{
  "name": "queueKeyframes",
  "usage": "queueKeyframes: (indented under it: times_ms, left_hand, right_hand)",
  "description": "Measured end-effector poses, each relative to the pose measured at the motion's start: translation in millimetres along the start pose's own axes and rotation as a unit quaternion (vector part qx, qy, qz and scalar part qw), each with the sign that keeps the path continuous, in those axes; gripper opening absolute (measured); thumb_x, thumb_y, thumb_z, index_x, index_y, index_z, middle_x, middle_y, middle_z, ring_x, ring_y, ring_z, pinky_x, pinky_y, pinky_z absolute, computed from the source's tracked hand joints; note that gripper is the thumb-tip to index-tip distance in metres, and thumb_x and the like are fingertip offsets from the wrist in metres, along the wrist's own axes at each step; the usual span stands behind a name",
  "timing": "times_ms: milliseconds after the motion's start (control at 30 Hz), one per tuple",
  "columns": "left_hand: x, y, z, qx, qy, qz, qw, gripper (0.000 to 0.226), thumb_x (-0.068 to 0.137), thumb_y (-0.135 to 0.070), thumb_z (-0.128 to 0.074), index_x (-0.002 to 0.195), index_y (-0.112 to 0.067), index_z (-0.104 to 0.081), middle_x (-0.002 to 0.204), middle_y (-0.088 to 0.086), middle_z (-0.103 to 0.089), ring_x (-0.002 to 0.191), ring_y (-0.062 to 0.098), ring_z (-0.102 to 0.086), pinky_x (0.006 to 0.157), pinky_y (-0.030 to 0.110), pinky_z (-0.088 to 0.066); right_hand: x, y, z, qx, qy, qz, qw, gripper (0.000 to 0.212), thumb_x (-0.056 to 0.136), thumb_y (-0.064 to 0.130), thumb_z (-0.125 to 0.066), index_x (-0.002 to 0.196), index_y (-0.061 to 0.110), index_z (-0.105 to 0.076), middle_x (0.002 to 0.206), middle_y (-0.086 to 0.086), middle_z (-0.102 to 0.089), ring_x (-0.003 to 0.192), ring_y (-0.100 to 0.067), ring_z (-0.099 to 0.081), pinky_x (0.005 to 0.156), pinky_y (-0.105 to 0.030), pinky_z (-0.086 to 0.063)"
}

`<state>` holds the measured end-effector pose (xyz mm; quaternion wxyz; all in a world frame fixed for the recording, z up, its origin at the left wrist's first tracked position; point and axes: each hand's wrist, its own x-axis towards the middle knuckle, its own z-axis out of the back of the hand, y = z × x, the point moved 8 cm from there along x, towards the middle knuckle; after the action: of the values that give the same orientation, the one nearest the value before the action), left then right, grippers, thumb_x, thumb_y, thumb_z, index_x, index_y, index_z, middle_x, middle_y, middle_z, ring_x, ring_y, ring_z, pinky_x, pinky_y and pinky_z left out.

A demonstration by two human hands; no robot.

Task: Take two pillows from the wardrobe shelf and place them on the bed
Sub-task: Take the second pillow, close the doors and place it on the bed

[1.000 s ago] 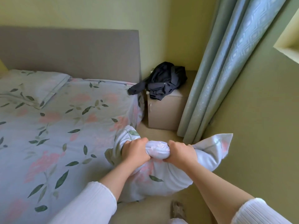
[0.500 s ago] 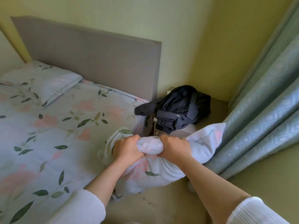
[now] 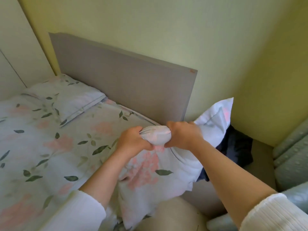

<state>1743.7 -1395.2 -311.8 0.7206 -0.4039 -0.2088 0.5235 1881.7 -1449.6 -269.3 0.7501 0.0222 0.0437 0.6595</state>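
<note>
I hold a floral pillow (image 3: pixel 150 177) in white, pink and green by its bunched top edge. My left hand (image 3: pixel 133 141) and my right hand (image 3: pixel 184 135) are both clenched on that edge, side by side. The pillow hangs over the right edge of the bed (image 3: pixel 50 147), near the grey headboard (image 3: pixel 125 87). A second floral pillow (image 3: pixel 66 97) lies flat at the bed's far left corner, against the headboard.
A dark garment (image 3: pixel 236 147) lies on a bedside cabinet (image 3: pixel 260 157) to the right of the bed, partly behind the held pillow. Pale blue curtains (image 3: pixel 291 155) hang at the right edge. Yellow-green walls surround the corner.
Both hands have carried the pillow up and leftward from beside the bed until it hangs over the mattress edge. The view has swung toward the headboard.
</note>
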Motion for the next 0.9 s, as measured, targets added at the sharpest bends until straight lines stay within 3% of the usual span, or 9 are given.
queueKeyframes:
  times_ms: [200,367,533,633,733,800,900]
  left_hand:
    - [54,-5,56,-0.055,-0.022,-0.022,0.998,0.029,0.037,-0.021,-0.071,0.063,-0.022,-0.057,0.068,-0.004,-0.06,0.066,0.02,-0.055,0.061,0.029,-0.043]
    - [88,20,75,0.055,-0.078,-0.014,0.995,0.036,0.058,-0.022,-0.079,0.061,-0.02,-0.043,0.077,0.005,-0.057,0.071,0.026,-0.051,0.057,0.028,-0.035]
    - [121,49,81,0.178,-0.176,0.0,0.968,0.026,0.079,-0.036,-0.062,0.091,-0.014,-0.056,0.094,0.009,-0.065,0.085,0.032,-0.059,0.069,0.032,-0.035]
    - [144,75,84,0.237,-0.202,0.038,0.95,0.032,0.084,-0.039,-0.052,0.107,-0.018,-0.055,0.111,0.007,-0.063,0.101,0.029,-0.057,0.084,0.036,-0.034]
    - [166,119,70,0.271,-0.181,0.106,0.94,0.047,0.086,-0.036,-0.05,0.129,-0.018,-0.045,0.13,0.007,-0.053,0.119,0.03,-0.047,0.1,0.04,-0.029]
    - [176,149,56,0.253,-0.202,0.141,0.936,0.058,0.085,-0.033,-0.052,0.138,-0.015,-0.036,0.141,0.01,-0.044,0.13,0.03,-0.038,0.109,0.044,-0.021]
    - [196,198,21,0.257,-0.134,0.201,0.936,0.064,0.09,-0.025,-0.043,0.146,-0.015,-0.015,0.155,0.007,-0.019,0.143,0.026,-0.016,0.114,0.045,-0.015]
  right_hand:
    - [71,29,31,-0.008,-0.031,0.025,0.999,0.045,0.069,0.042,-0.072,0.103,0.02,-0.052,0.105,0.0,-0.065,0.098,-0.025,-0.058,0.08,-0.034,-0.03]
    - [114,41,10,-0.021,-0.123,0.036,0.992,0.037,0.076,0.042,-0.064,0.102,0.017,-0.054,0.106,-0.003,-0.061,0.102,-0.027,-0.052,0.089,-0.035,-0.03]
    - [158,51,-30,0.019,-0.152,0.055,0.987,0.034,0.088,0.028,-0.053,0.121,0.02,-0.052,0.123,-0.002,-0.057,0.117,-0.025,-0.047,0.103,-0.035,-0.027]
    - [183,61,-53,0.068,-0.174,0.084,0.979,0.034,0.083,0.018,-0.06,0.117,0.015,-0.058,0.123,-0.007,-0.062,0.117,-0.031,-0.053,0.101,-0.041,-0.037]
    - [212,74,-92,0.082,-0.137,0.092,0.983,0.044,0.07,0.017,-0.072,0.112,0.017,-0.061,0.12,-0.007,-0.064,0.11,-0.031,-0.06,0.089,-0.041,-0.049]
    - [230,82,-133,0.099,-0.062,0.103,0.988,0.056,0.063,0.019,-0.077,0.116,0.018,-0.058,0.124,-0.008,-0.062,0.113,-0.031,-0.059,0.082,-0.04,-0.053]
    - [243,90,-213,0.105,0.109,0.132,0.98,0.057,0.084,0.026,-0.058,0.136,0.026,-0.036,0.148,-0.002,-0.034,0.134,-0.025,-0.035,0.1,-0.039,-0.037]
